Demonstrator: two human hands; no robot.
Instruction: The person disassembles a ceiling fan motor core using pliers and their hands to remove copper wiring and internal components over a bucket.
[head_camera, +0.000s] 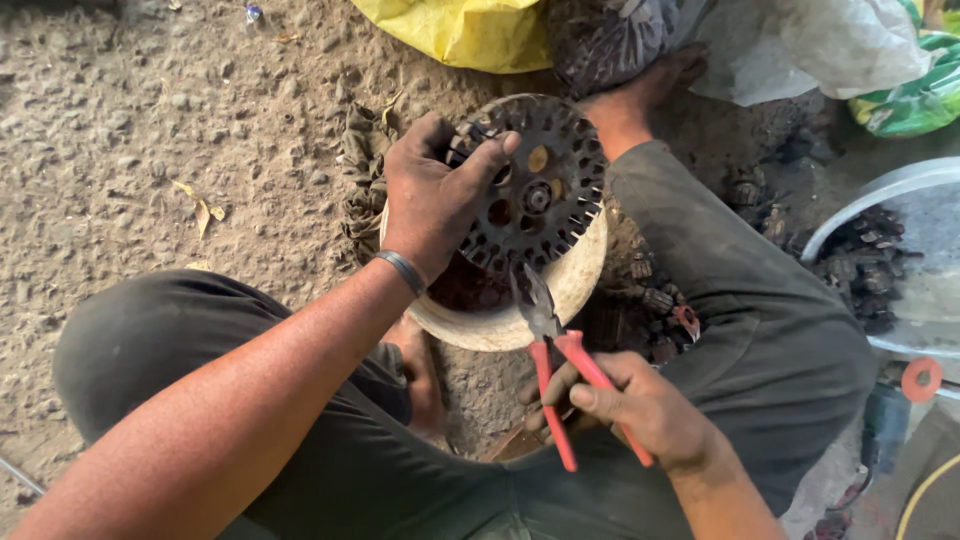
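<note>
My left hand (432, 195) grips a dark, round slotted metal core (545, 185), holding it tilted on a pale round wooden block (560, 300). A dark band sits on that wrist. My right hand (640, 405) holds pliers with red handles (560, 365); their jaws point up at the lower edge of the core, at the block's rim. I sit on the ground with knees spread around the block, in dark trousers. One bare foot (650, 85) shows beyond the core.
Sandy, gravelly ground (150, 130) lies to the left. A yellow sack (460, 30), a white sack (800, 45) and a green bag (915, 100) lie at the top. A metal basin (890, 185) with dark scrap pieces stands on the right. Small dark parts (655, 300) lie by the block.
</note>
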